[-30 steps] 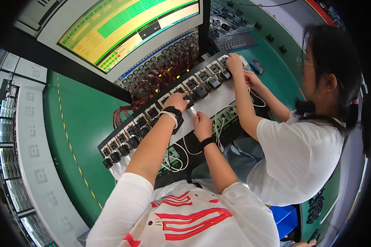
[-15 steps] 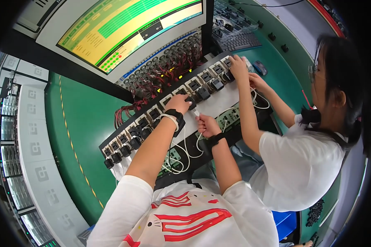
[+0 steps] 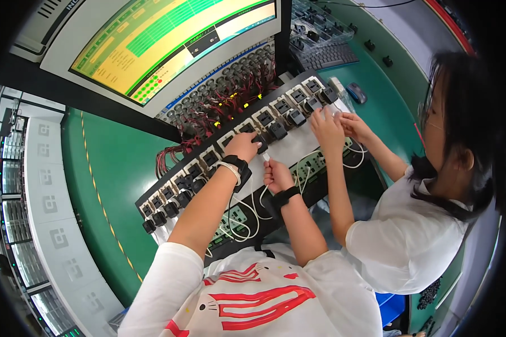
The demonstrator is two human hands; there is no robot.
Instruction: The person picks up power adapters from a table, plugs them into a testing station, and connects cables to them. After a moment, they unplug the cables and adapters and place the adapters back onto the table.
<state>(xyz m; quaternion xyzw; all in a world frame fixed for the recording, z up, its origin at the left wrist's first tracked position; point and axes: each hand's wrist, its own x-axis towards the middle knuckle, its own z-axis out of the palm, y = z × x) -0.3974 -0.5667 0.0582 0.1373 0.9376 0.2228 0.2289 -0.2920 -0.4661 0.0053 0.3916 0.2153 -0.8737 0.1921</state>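
In the middle of a long row of sockets [image 3: 211, 157], my left hand [image 3: 243, 147] grips a black plug-in charger [image 3: 260, 141] with its fingers closed. Just below it, my right hand [image 3: 278, 175] pinches the white plug of a cable [image 3: 266, 158], whose tip is up close to that charger; whether it touches I cannot tell. To the right along the row sit another black charger [image 3: 276, 130] and one more [image 3: 296, 117]. Several more chargers sit in the sockets at the left end.
At my right, a co-worker's hands [image 3: 334, 126] work at the row's right end. White cables [image 3: 253, 227] loop over green circuit boards [image 3: 239, 219] below the row. Behind stand red wiring [image 3: 202, 126] and a lit screen [image 3: 180, 50]; a keyboard [image 3: 329, 56] and mouse [image 3: 356, 92] lie far right.
My right hand has shifted slightly left with the cable plug, while my left hand stays at the charger. The co-worker's left hand has come down off the row's last socket toward their other hand.
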